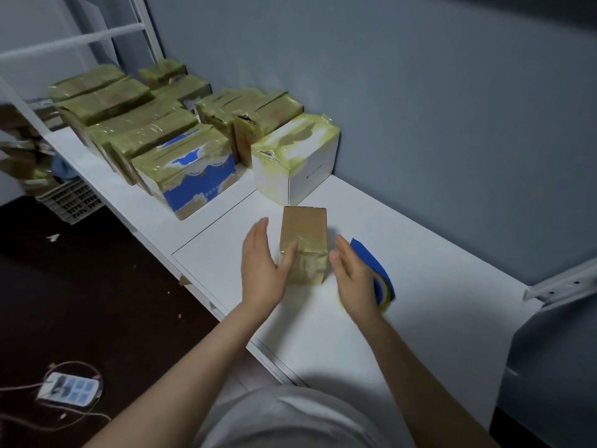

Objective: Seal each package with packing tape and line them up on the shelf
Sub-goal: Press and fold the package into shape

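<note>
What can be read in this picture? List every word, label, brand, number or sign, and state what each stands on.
No text is legible.
blue-and-white box: pale print on its blue band, too blurred to read.
white box: small grey mark with a line of print on its side, too small to read.
brown package: no text shows.

Taped brown package (303,236), upright on shelf (420,253)

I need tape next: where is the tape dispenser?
Head view: the blue tape dispenser lies on the white shelf, right of the small brown package, partly behind the right hand.
</note>
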